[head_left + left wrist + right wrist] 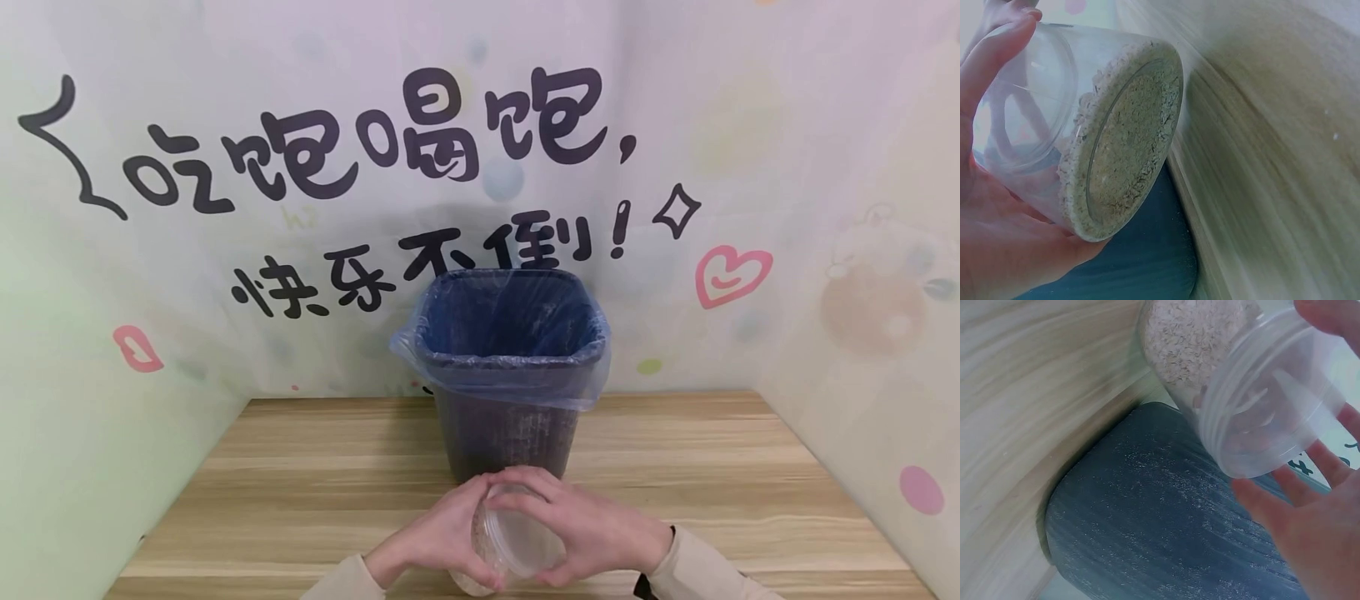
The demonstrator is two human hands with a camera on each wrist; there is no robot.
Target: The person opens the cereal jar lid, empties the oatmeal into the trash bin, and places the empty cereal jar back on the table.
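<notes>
A clear plastic jar (1129,134) is held tilted just in front of the bin, its base turned toward the left wrist camera. Pale, flaky material (1191,344), speckled with darker bits, lies in its lower part. My left hand (442,533) grips the jar's side, thumb and fingers spread round it. On the jar's mouth sits a translucent lid (1272,406) with a ridged rim. Around that rim curl the thumb and fingers of my right hand (603,533), which holds the lid end and faces the left hand.
Right behind the hands a dark bin (510,433) stands upright on the wood-grain table (337,467). A blue plastic bag (517,385) lines it and folds over its rim. Printed wall sheets (225,67) close off the back and both sides.
</notes>
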